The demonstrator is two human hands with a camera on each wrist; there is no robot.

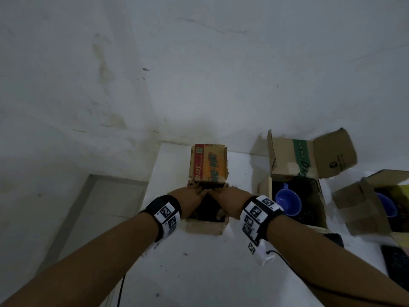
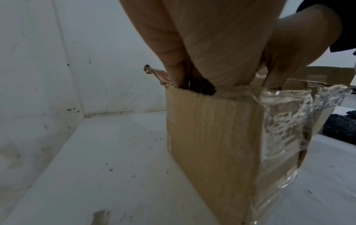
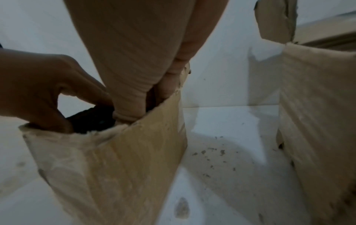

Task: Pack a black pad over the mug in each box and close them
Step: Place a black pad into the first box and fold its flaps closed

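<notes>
Three cardboard boxes are counted on the white table (image 1: 199,273). The left box (image 1: 204,227) is reached into by both hands; the middle box (image 1: 264,187) and the right box (image 1: 363,211) stand open, and one blue mug (image 1: 287,202) is seen in the middle box, a second blue mug (image 1: 386,204) in the right one. One black pad (image 3: 90,120) is seen in the left box, pressed down by the left hand (image 1: 195,196) and the right hand (image 1: 223,194), whose fingers are pointed down into the opening; whether they are curled round the pad cannot be told. More black pads (image 1: 396,267) lie at the table's right edge, cut off, so they cannot be counted. The left box's printed lid flap (image 1: 208,163) stands upright behind the hands. Clear tape (image 2: 285,126) is wrapped over one corner of that box. Any mug under the pad is hidden. White walls (image 1: 66,74) close off the corner behind.
</notes>
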